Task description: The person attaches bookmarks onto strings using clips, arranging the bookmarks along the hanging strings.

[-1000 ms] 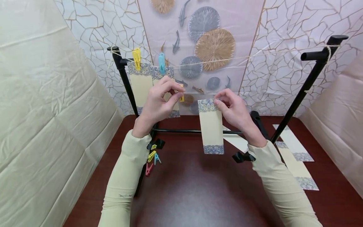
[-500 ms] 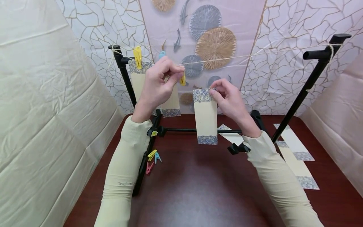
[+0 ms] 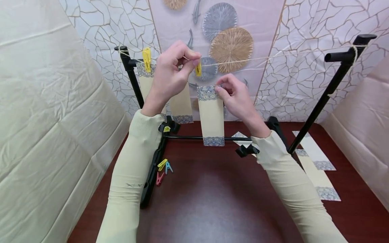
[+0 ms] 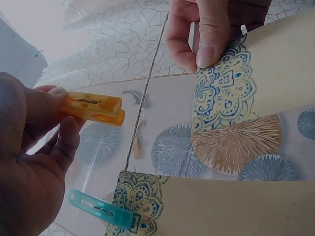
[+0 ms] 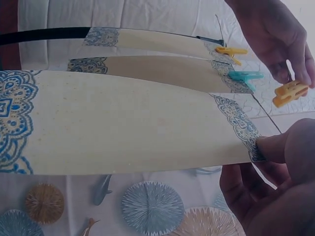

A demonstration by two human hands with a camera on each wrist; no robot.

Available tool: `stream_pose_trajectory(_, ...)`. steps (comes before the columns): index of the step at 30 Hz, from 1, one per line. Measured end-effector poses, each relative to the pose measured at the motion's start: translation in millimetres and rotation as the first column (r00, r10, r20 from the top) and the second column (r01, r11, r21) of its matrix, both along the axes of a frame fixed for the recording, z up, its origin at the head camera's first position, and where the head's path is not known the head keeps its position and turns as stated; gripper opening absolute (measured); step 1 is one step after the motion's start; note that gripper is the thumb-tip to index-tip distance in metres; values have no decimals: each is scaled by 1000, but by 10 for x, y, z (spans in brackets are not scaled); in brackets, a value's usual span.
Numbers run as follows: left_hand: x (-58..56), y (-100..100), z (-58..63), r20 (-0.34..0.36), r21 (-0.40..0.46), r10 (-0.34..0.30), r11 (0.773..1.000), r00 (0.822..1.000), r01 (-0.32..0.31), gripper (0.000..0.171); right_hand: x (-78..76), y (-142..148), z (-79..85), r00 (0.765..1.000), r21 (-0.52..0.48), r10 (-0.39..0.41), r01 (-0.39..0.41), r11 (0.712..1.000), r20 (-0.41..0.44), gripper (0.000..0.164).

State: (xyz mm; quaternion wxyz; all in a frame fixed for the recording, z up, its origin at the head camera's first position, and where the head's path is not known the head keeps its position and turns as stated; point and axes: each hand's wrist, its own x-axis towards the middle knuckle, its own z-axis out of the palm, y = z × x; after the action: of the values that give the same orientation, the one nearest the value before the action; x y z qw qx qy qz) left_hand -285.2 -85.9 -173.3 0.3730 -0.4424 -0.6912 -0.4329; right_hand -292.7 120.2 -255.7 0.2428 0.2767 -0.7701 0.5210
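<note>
My left hand (image 3: 176,69) pinches a yellow clothespin (image 3: 198,69) by its handle end, up at the height of the string (image 3: 237,62). In the left wrist view the clothespin's nose points toward the string. My right hand (image 3: 235,96) pinches the top right corner of a cream card (image 3: 212,116) with blue patterned bands at both ends; it hangs upright below the string. To its left, two similar cards hang from the string, one under a yellow clothespin (image 3: 147,59), the other under a turquoise clothespin (image 4: 101,209). My left hand hides the turquoise one in the head view.
The string runs between two black posts, the right post (image 3: 328,91) leaning. Yellow, blue and red clothespins (image 3: 162,165) lie on the dark table (image 3: 218,202) by the left foot. More cards (image 3: 316,152) lie at the right, another card (image 3: 240,136) behind the crossbar.
Both hands have risen toward the string. The left carries the yellow clothespin up; the right brings the card up and to the left.
</note>
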Motion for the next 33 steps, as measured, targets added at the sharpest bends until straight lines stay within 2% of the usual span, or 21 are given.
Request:
stream_pose_trajectory(6, -5, 29, 52, 37, 4, 27, 1000, 999, -27, 4, -29, -47, 61, 1000, -9, -10, 10, 1000, -4, 12)
stream_pose_trajectory(15, -93, 31, 140, 35, 38, 39, 998, 999, -41, 4, -77, -102, 148, 997, 19, -59, 60, 998, -42, 13)
stream_pose_trajectory(18, -130, 32, 145, 88, 46, 66, 996, 994, -71, 4, -95, -121, 176, 996, 22, -72, 73, 997, -44, 14)
stream_pose_trajectory(22, -160, 59, 132, 189, 47, 87, 994, 978, -97, 4, -116, -130, 205, 996, 25, -84, 85, 996, -35, 14)
stream_pose_trajectory(25, -156, 94, 130, 240, 43, 74, 995, 968, -87, 5, -131, -137, 217, 995, 24, -100, 100, 995, -26, 15)
stream_pose_trajectory(29, -133, 134, 149, 256, 26, 79, 996, 963, -89, 6, -146, -153, 227, 993, 9, -117, 117, 993, -12, 14)
stream_pose_trajectory(33, -123, 142, 156, 277, 18, 96, 994, 956, -105, 6, -163, -191, 218, 990, 0, -130, 130, 991, -56, 15)
